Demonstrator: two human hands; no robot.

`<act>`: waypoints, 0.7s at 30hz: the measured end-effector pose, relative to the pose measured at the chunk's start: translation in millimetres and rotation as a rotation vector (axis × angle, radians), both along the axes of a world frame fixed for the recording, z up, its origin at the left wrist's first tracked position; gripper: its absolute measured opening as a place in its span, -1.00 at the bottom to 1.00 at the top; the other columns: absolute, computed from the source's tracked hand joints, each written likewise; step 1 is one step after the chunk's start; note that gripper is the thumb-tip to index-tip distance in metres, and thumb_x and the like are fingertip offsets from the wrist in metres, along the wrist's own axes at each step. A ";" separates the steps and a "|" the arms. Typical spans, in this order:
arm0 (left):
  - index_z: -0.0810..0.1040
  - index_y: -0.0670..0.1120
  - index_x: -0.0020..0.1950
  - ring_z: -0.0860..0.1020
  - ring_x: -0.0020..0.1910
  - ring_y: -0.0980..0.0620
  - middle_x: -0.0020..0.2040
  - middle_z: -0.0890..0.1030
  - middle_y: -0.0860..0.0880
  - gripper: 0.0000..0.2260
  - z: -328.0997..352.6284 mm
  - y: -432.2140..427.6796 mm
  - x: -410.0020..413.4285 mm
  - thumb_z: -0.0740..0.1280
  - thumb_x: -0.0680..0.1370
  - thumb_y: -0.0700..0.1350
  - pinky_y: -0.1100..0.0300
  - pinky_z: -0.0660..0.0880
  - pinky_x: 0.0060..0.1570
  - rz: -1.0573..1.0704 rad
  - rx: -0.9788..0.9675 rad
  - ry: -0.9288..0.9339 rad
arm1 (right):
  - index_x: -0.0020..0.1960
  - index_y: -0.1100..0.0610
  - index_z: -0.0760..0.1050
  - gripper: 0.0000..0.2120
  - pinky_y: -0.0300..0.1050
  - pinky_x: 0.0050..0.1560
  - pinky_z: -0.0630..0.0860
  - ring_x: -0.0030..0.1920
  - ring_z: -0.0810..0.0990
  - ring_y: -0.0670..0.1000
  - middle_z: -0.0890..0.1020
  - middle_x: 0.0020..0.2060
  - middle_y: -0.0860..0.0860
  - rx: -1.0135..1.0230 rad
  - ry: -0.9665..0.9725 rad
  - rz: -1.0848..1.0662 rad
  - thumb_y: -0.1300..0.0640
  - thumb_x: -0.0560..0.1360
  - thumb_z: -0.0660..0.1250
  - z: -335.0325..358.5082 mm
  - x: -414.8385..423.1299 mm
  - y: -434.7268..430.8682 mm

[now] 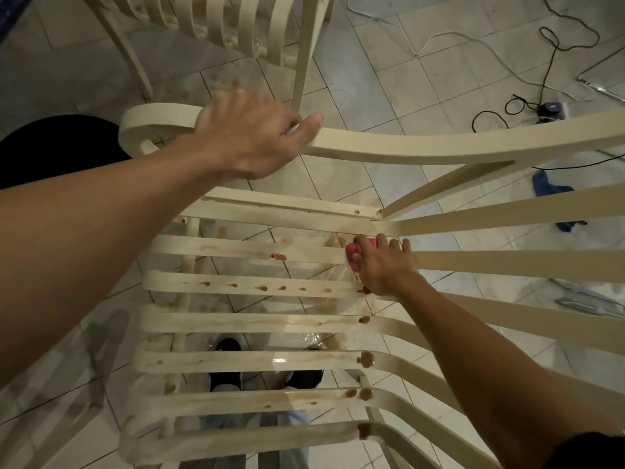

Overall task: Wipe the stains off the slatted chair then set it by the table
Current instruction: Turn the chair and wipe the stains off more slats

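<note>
Pink cloth [352,249] on stained chair [406,146]

Dim, warm indoor light. Small white glare glints on the glossy pale grey floor tiles [306,338], and soft grey shadows lie at lower left. Wide-angle distortion bends the cream slatted wooden chair [473,262] toward the right edge; fine detail is soft throughout
</note>
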State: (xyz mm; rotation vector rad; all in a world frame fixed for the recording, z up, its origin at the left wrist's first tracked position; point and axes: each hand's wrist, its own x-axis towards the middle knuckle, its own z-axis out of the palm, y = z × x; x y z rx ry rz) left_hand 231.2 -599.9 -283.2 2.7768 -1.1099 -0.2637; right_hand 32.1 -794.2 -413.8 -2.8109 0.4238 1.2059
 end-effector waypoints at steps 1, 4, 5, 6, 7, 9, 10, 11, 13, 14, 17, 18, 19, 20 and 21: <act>0.64 0.06 -0.02 0.35 -0.45 -0.01 -0.44 0.39 -0.04 -0.39 -0.2 0.1 -0.1 -0.15 0.64 0.30 0.13 0.16 -0.35 0.002 0.001 -0.001 | 0.45 -0.02 0.19 -0.58 0.31 0.46 0.10 0.39 0.36 0.30 0.38 0.39 0.19 -0.023 0.024 0.012 -0.08 0.63 0.10 1.1 2.4 -1.7; 0.64 0.04 -0.05 0.35 -0.44 -0.01 -0.44 0.39 -0.04 -0.39 -0.7 -0.1 -0.2 -0.15 0.64 0.30 0.13 0.12 -0.37 0.010 -0.005 0.000 | 0.41 0.02 0.23 -0.61 0.25 0.37 0.22 0.35 0.37 0.30 0.39 0.35 0.19 -0.004 0.039 -0.035 -0.08 0.63 0.10 -0.6 10.4 4.0; 0.63 0.03 -0.08 0.34 -0.45 -0.01 -0.44 0.39 -0.04 -0.39 -1.0 -0.1 -0.1 -0.14 0.64 0.29 0.14 0.11 -0.37 0.013 -0.009 -0.003 | 0.40 0.02 0.24 -0.62 0.22 0.35 0.26 0.33 0.38 0.30 0.40 0.34 0.20 0.009 0.031 -0.053 -0.07 0.62 0.09 -1.4 11.5 6.2; 0.62 0.02 -0.11 0.33 -0.45 -0.02 -0.44 0.38 -0.04 -0.39 -1.1 -0.2 -0.2 -0.14 0.64 0.29 0.14 0.12 -0.38 0.016 -0.013 -0.006 | 0.39 0.03 0.25 -0.63 0.20 0.33 0.28 0.32 0.38 0.30 0.41 0.33 0.20 0.019 0.020 -0.063 -0.06 0.62 0.08 -2.2 11.5 7.6; 0.60 0.02 -0.15 0.33 -0.45 -0.02 -0.45 0.38 -0.04 -0.39 -1.5 -0.1 -0.3 -0.14 0.64 0.29 0.14 0.14 -0.38 0.018 -0.017 -0.008 | 0.38 0.02 0.26 -0.64 0.19 0.33 0.29 0.31 0.39 0.30 0.41 0.32 0.19 0.029 0.007 -0.069 -0.06 0.62 0.08 -2.5 10.5 8.6; 0.59 0.01 -0.17 0.33 -0.46 -0.03 -0.45 0.37 -0.05 -0.39 -2.1 -0.3 -0.8 -0.14 0.64 0.29 0.15 0.16 -0.38 0.015 -0.021 -0.012 | 0.37 0.01 0.27 -0.65 0.19 0.33 0.29 0.29 0.40 0.28 0.41 0.30 0.18 0.067 -0.026 -0.087 -0.05 0.63 0.07 -3.6 7.8 11.9; 0.60 0.01 -0.17 0.33 -0.46 -0.03 -0.45 0.37 -0.06 -0.39 -2.1 -0.4 -0.8 -0.14 0.64 0.29 0.15 0.17 -0.37 0.012 -0.021 -0.015 | 0.37 0.00 0.27 -0.66 0.18 0.33 0.30 0.27 0.41 0.27 0.41 0.29 0.17 0.092 -0.045 -0.101 -0.05 0.63 0.07 -4.1 7.1 15.5; 0.61 0.01 -0.15 0.33 -0.46 -0.03 -0.45 0.38 -0.06 -0.38 -2.2 -0.5 -0.8 -0.14 0.64 0.29 0.15 0.17 -0.38 0.010 -0.022 -0.018 | 0.37 0.01 0.28 -0.66 0.18 0.32 0.30 0.25 0.41 0.27 0.41 0.29 0.17 0.116 -0.068 -0.115 -0.04 0.63 0.07 -4.7 7.1 20.8; 0.62 0.01 -0.12 0.33 -0.46 -0.02 -0.45 0.38 -0.05 -0.38 -1.5 -0.8 -1.1 -0.14 0.64 0.28 0.15 0.17 -0.38 0.014 -0.017 -0.021 | 0.36 0.02 0.29 -0.66 0.18 0.32 0.28 0.24 0.40 0.29 0.41 0.29 0.19 0.143 -0.105 -0.132 -0.02 0.63 0.07 -7.0 9.8 33.2; 0.63 0.02 -0.11 0.33 -0.46 -0.02 -0.45 0.38 -0.05 -0.38 -1.3 -0.8 -1.3 -0.14 0.64 0.28 0.15 0.17 -0.39 0.015 -0.016 -0.021 | 0.36 0.04 0.29 -0.66 0.19 0.32 0.27 0.24 0.40 0.30 0.40 0.29 0.21 0.149 -0.114 -0.135 -0.01 0.62 0.07 -8.2 11.8 39.5; 0.63 0.02 -0.11 0.36 -0.45 -0.04 -0.45 0.40 -0.06 -0.38 -2.6 -0.2 -0.4 -0.15 0.64 0.29 0.14 0.19 -0.38 0.009 -0.017 -0.020 | 0.34 0.07 0.30 -0.67 0.22 0.33 0.25 0.24 0.38 0.33 0.40 0.27 0.25 0.163 -0.112 -0.142 0.00 0.61 0.07 -9.4 19.0 55.7; 0.63 0.02 -0.12 0.36 -0.45 -0.04 -0.44 0.41 -0.06 -0.37 -3.1 0.1 -0.4 -0.15 0.64 0.29 0.14 0.19 -0.37 0.010 -0.018 -0.017 | 0.33 0.08 0.30 -0.66 0.21 0.32 0.26 0.23 0.38 0.33 0.40 0.26 0.25 0.171 -0.114 -0.140 0.00 0.61 0.07 -9.7 21.1 59.9; 0.62 0.02 -0.13 0.37 -0.44 -0.04 -0.44 0.42 -0.07 -0.37 -3.8 0.5 -0.1 -0.15 0.64 0.30 0.13 0.19 -0.36 0.011 -0.018 -0.016 | 0.34 0.08 0.29 -0.66 0.21 0.32 0.27 0.22 0.38 0.32 0.40 0.26 0.26 0.185 -0.121 -0.132 0.00 0.61 0.07 -10.1 22.8 63.4; 0.62 0.02 -0.13 0.38 -0.44 -0.04 -0.43 0.43 -0.07 -0.37 -4.4 0.5 0.0 -0.15 0.64 0.30 0.13 0.19 -0.35 0.010 -0.018 -0.016 | 0.35 0.07 0.30 -0.66 0.21 0.32 0.29 0.22 0.39 0.31 0.41 0.26 0.26 0.207 -0.134 -0.123 -0.01 0.62 0.06 -10.4 23.7 66.0; 0.61 0.02 -0.14 0.38 -0.43 -0.04 -0.42 0.44 -0.07 -0.38 -4.5 0.3 -0.2 -0.15 0.64 0.30 0.12 0.19 -0.35 0.009 -0.015 -0.017 | 0.36 0.06 0.30 -0.65 0.22 0.32 0.29 0.22 0.39 0.31 0.42 0.26 0.25 0.239 -0.151 -0.115 -0.03 0.64 0.04 -10.6 23.5 67.4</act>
